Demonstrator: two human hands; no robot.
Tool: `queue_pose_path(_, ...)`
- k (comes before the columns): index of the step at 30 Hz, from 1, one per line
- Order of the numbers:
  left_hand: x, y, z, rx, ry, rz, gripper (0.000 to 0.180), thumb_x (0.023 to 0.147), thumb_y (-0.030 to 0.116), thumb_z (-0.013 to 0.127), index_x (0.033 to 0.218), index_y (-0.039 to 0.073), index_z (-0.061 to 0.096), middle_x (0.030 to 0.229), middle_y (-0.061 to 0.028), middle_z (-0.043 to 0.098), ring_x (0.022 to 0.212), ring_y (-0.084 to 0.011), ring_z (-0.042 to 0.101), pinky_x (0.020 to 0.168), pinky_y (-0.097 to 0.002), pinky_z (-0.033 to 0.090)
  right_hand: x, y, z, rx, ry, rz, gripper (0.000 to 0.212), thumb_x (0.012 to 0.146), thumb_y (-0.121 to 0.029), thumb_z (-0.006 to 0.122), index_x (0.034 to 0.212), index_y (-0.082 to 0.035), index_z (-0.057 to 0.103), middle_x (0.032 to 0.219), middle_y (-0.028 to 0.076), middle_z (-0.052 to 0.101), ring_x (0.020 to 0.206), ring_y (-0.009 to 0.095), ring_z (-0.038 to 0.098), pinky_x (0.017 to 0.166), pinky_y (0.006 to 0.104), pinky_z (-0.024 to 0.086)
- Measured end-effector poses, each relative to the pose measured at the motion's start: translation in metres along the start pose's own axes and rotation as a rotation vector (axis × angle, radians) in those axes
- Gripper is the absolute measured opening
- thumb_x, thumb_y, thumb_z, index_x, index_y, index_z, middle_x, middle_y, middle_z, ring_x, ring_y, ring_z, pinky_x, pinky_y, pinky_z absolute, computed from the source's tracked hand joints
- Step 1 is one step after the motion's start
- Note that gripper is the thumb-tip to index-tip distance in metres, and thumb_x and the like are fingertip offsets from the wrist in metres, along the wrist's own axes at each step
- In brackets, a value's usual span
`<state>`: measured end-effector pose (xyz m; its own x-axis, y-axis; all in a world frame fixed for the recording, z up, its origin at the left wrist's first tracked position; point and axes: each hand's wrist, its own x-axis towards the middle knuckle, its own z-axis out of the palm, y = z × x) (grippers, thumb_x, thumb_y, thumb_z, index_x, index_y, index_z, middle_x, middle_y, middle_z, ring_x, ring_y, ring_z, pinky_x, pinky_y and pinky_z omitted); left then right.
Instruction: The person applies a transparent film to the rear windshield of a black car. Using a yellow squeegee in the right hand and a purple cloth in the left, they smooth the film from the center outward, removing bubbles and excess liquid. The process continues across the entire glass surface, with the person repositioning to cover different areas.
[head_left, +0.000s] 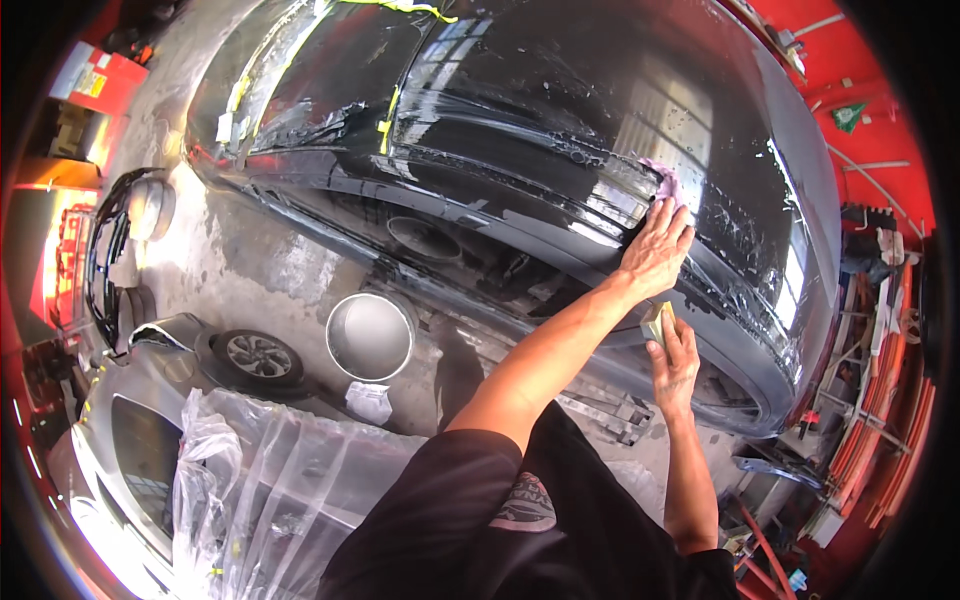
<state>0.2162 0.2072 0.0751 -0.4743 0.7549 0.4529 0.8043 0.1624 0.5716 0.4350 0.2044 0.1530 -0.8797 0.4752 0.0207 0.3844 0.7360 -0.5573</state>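
A dark car body (560, 100) lies in front of me, its panels wet and shiny with water. My left hand (660, 240) rests on its side panel with fingers stretched forward over a bunched pink cloth (664, 178), pressing it to the surface. Most of the cloth's lower part is hidden under the fingers. Closer to me, my right hand (677, 365) grips a small yellowish block (656, 322) between thumb and fingers, just off the car's lower edge. Whether the block is a sponge or a sanding block I cannot tell.
A round bucket (371, 337) stands on the floor left of my arm, with a whitish rag (369, 402) beside it. Behind are a loose wheel (258, 358) and a silver car under plastic sheeting (290, 470). Racks with orange parts (875, 390) stand at right. Yellow tape (386, 125) marks the panels.
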Motion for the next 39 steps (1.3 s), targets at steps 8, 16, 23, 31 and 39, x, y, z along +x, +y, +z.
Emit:
queue_pose_path(8,-0.041,-0.100,-0.084,0.129,0.146,-0.107,0.046,0.098,0.014,0.062,0.139,-0.007,0.065,0.154,-0.0226,0.056,0.152,-0.0439,0.045,0.133,-0.0562,0.029,-0.007,-0.002,0.015,-0.041,0.003,-0.001,0.050,0.106,-0.023,0.074,0.152,-0.006,0.066,0.141,0.025,0.064,0.125,0.041,0.067,0.106,0.0444,0.055)
queue_pose_path(16,-0.116,-0.295,-0.214,0.405,0.334,-0.404,0.048,0.097,0.013,0.068,0.140,-0.007,0.067,0.157,-0.0268,0.056,0.151,-0.0483,0.047,0.129,-0.0541,0.037,-0.010,-0.046,0.056,0.010,-0.040,0.014,0.050,0.103,-0.018,0.076,0.150,-0.004,0.067,0.140,0.025,0.064,0.123,0.040,0.069,0.104,0.0443,0.056)
queue_pose_path(23,-0.121,-0.332,-0.218,0.295,0.322,-0.467,0.048,0.097,0.006,0.066,0.143,-0.008,0.066,0.158,-0.0293,0.057,0.148,-0.0509,0.050,0.128,-0.0530,0.038,-0.024,-0.067,0.059,0.075,0.060,0.134,0.054,0.103,-0.015,0.075,0.155,-0.007,0.063,0.139,0.025,0.065,0.123,0.040,0.070,0.104,0.0430,0.057)
queue_pose_path(31,-0.046,-0.136,-0.104,-0.014,0.012,-0.069,0.048,0.099,0.007,0.065,0.147,-0.001,0.066,0.165,-0.0281,0.051,0.158,-0.0522,0.037,0.134,-0.0548,0.029,-0.008,-0.022,0.049,0.859,0.450,0.515,0.051,0.110,-0.024,0.068,0.154,0.000,0.060,0.135,0.011,0.074,0.119,0.017,0.070,0.102,0.0312,0.055)
queue_pose_path(39,-0.001,-0.032,-0.107,-0.526,-0.190,-0.004,0.058,0.102,0.025,0.075,0.152,-0.001,0.062,0.157,-0.0258,0.059,0.145,-0.0386,0.059,0.124,-0.0451,0.045,0.018,-0.021,0.018,1.768,0.232,0.343,0.065,0.114,-0.049,0.055,0.153,0.003,0.055,0.135,0.025,0.071,0.112,0.035,0.075,0.094,0.0466,0.066)
